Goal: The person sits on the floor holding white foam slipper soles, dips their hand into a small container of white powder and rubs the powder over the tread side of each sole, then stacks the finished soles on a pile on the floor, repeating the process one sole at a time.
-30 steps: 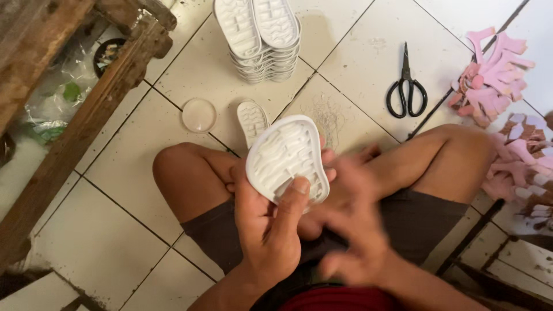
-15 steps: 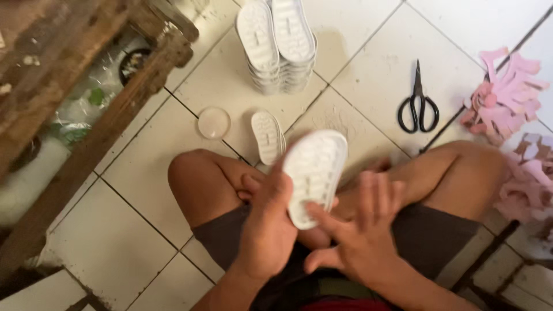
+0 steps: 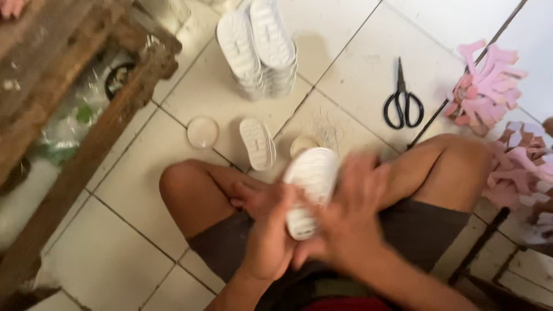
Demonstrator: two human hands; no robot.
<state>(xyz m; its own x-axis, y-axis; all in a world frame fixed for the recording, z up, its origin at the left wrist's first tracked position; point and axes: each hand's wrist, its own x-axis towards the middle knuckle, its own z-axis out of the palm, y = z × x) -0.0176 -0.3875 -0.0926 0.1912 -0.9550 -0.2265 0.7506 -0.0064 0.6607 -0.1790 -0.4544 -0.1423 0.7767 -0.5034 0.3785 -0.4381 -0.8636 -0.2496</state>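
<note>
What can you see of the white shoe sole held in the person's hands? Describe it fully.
The white shoe sole is a small, elongated piece with ridged tread facing up; it looks like moulded rubber or foam. It is held above the lap, toe end pointing away and slightly right. The left hand grips its near left side, while the right hand covers its right edge. Motion blur hides finer detail.

Both hands grip a white shoe sole [image 3: 311,187] over the lap: the left hand [image 3: 271,230] at its seven o'clock, the blurred right hand [image 3: 351,222] at four. Black scissors [image 3: 403,98] lie on the tiled floor [image 3: 144,173] at the sole's one o'clock, a stack of white soles [image 3: 259,46] at eleven.
</note>
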